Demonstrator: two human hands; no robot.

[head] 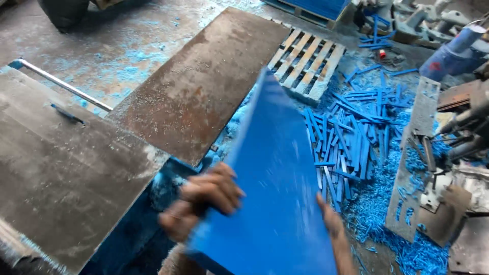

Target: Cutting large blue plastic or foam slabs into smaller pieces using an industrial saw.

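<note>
Hands first: our left hand (204, 201) wraps its fingers over the left edge of a big blue plastic sheet (277, 178), and it is shut tight on it. Our right hand (333, 224) presses on the sheet's right edge near 5 o'clock; we see only a bit of it, so we cannot tell if its fingers curl around the edge. Both hands look blurry, and so does the sheet.

We hold the sheet up in the air, tilted, with its far corner pointing toward 12 o'clock. It fills the middle and bottom of our view. It looks whole, with no cuts that we can see.

At 9 o'clock sits a grey, dusty metal table (66, 173). A rusty brown metal plate (204, 86) lies next to it, running up toward 12 o'clock. A thin metal bar (61, 84) lies at 10 o'clock.

At 3 o'clock a pile of thin blue strips (351, 137) covers the floor, with lots of small blue chips (382, 203) around them. A wooden pallet (308, 63) lies at 1 o'clock, and a grey machine (448, 147) stands at the right edge.

We think plenty of cutting is already done, because so many strips and chips lie about. The sheet in our hands is not yet on the table or at the machine, so its turn has not come.
</note>
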